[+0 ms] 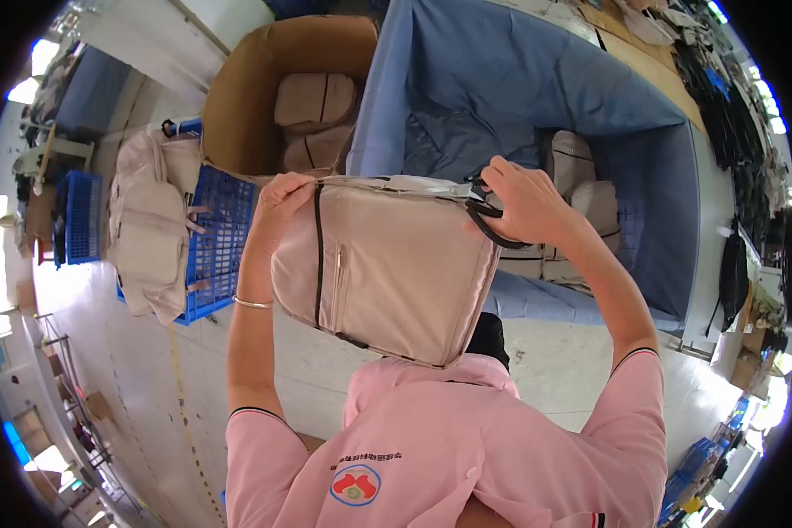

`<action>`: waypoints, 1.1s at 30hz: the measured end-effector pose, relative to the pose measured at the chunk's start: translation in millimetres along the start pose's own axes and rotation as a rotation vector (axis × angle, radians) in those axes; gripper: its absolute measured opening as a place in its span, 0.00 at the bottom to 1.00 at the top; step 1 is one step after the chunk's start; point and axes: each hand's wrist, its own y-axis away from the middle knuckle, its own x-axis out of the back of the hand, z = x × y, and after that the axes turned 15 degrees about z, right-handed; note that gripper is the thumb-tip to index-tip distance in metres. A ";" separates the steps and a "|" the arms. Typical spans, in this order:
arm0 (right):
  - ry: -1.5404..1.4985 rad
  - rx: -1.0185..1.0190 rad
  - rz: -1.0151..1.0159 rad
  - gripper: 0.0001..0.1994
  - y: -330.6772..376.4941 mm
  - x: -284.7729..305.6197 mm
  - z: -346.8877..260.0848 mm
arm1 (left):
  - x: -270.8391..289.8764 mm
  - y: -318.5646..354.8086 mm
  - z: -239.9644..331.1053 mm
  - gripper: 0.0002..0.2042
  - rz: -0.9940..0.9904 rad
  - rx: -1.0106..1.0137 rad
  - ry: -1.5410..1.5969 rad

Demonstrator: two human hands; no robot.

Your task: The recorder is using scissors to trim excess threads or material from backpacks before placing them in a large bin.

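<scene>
Pink shirt: the person's pink polo shirt (431, 440) fills the lower edge, nearest the camera, with both forearms rising from it.
Backpack: a beige backpack (387, 273) is held up in the air between the two hands, just above the shirt, its zipped front panel facing the camera.
Left hand: the left hand (282, 198) is closed on the backpack's upper left corner, fingers curled over the seam; a thin bangle (253, 304) sits on that wrist.
Right hand: the right hand (524, 202) is closed on the upper right corner, fingers pinching by the black strap (493, 224) that loops below it.
Beyond the hands: a blue fabric-lined bin (537, 79) lies past the right hand with more beige bags (581, 176) in it; a cardboard box (264, 88) past the left hand holds others.
Left of the left hand: a blue plastic crate (216, 246) on the floor carries another beige bag (150, 220).
Doing it well: judging by the two-corner grip, the backpack looks best kept level and taut, both hands holding evenly so the top edge stays straight and the strap does not snag.
</scene>
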 end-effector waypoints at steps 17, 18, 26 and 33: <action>-0.066 0.066 -0.061 0.21 -3.3 -26.5 -22.8 | 8.4 29.2 20.8 0.05 0.019 -0.102 0.023; -0.065 0.066 -0.060 0.21 2.1 -24.1 -23.1 | 10.8 33.3 23.1 0.05 0.019 -0.104 0.024; -0.610 -0.029 -0.344 0.14 49.9 22.4 -79.0 | 73.1 41.2 12.9 0.09 -0.075 0.286 0.307; -0.626 0.042 -0.360 0.12 82.6 20.9 -101.7 | 35.9 94.0 -78.0 0.15 -0.410 0.597 0.299</action>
